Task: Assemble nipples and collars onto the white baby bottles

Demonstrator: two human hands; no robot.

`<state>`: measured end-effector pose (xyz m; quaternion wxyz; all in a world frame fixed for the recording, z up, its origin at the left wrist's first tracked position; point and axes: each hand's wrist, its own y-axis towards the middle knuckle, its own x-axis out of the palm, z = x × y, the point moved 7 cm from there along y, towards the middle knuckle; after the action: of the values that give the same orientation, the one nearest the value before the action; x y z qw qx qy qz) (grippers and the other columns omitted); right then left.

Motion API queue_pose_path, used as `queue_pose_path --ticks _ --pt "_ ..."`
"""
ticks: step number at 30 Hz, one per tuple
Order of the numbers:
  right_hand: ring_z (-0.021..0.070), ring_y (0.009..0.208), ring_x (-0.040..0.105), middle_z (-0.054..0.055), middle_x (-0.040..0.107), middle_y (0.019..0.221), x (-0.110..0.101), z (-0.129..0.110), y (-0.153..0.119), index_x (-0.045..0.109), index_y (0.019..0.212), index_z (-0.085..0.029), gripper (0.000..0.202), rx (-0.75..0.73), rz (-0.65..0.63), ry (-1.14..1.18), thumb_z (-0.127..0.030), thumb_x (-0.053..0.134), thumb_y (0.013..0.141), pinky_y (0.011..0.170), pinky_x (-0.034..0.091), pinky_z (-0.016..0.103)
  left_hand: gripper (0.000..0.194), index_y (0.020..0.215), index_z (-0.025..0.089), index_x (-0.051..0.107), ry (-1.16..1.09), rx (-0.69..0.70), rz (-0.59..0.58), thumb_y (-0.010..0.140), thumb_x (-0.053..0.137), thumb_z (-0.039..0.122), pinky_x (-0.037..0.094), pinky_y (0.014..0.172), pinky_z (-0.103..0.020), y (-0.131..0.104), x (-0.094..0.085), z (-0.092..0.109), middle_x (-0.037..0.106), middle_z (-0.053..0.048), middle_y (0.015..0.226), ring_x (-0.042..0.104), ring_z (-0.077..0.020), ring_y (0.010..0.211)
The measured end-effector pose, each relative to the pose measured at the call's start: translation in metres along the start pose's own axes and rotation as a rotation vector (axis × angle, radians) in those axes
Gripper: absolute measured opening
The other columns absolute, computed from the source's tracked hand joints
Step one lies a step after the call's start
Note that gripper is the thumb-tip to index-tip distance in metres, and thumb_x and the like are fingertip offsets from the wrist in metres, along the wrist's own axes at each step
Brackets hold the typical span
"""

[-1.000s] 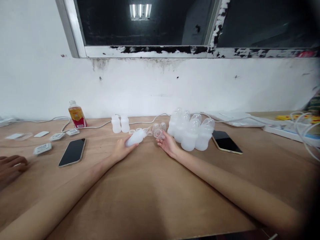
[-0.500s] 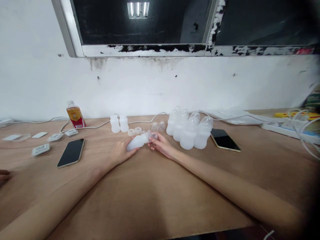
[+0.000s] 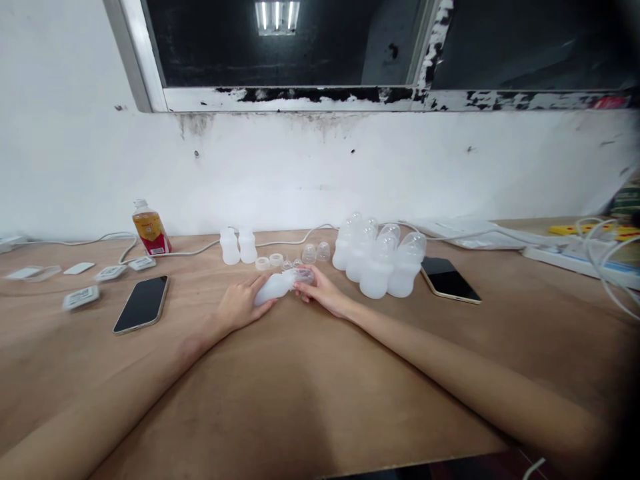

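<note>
A frosted white baby bottle (image 3: 273,288) lies tilted on its side, its top end toward the right. My left hand (image 3: 243,303) is wrapped round its body. My right hand (image 3: 317,290) grips a clear dome cap (image 3: 304,275) at the bottle's top end; whether the cap is fully seated I cannot tell. Just behind are two white collar rings (image 3: 269,261), small clear nipples (image 3: 292,263) and two clear dome caps (image 3: 316,251). Two uncapped bottles (image 3: 239,247) stand at the back left. Several capped bottles (image 3: 380,263) stand in a group to the right.
A phone (image 3: 141,305) lies at the left, another phone (image 3: 451,280) at the right. A drink bottle (image 3: 151,229) stands near the wall, with small white packets (image 3: 81,297) before it. A white cable (image 3: 200,252) runs along the back. A power strip (image 3: 575,261) lies far right.
The right hand has shifted slightly, its fingers closing further round the clear cap at the bottle's end. The left hand keeps its hold. A fingertip at the far left edge has gone from view.
</note>
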<state>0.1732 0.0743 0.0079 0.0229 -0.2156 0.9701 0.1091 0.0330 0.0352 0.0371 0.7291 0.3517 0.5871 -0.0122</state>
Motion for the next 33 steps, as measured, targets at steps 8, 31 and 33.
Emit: queue_pose_path --ticks 8,31,33 --pt "0.0056 0.052 0.039 -0.004 0.043 0.063 0.005 -0.011 -0.006 0.031 0.098 -0.019 0.042 -0.036 -0.075 0.011 -0.034 0.056 0.067 0.048 0.03 0.019 0.053 0.118 0.019 0.036 -0.091 0.063 -0.126 0.074 0.035 0.05 0.04 0.061 -0.028 0.004 -0.003 0.002 0.057 -0.006 0.094 0.056 -0.0195 0.072" --pt "0.011 0.065 0.046 0.004 0.049 0.084 -0.005 -0.117 -0.013 0.032 0.105 -0.016 0.048 -0.28 -0.049 -0.919 -0.043 0.051 0.069 0.056 0.037 0.022 0.056 0.122 0.016 0.03 -0.464 0.12 -0.137 0.075 0.042 0.044 0.034 0.086 -0.03 0.012 0.007 0.017 0.042 -0.007 0.117 0.042 -0.0196 0.102" --pt "0.0128 0.066 0.047 0.005 0.05 0.081 -0.022 -0.123 -0.007 0.034 0.105 -0.015 0.048 -0.267 0.028 -1.108 -0.044 0.049 0.069 0.056 0.036 0.023 0.059 0.126 0.016 0.025 -0.334 0.18 -0.154 0.076 0.039 0.044 0.028 0.093 -0.033 0.009 0.016 0.019 0.029 -0.008 0.128 0.033 -0.0204 0.112"
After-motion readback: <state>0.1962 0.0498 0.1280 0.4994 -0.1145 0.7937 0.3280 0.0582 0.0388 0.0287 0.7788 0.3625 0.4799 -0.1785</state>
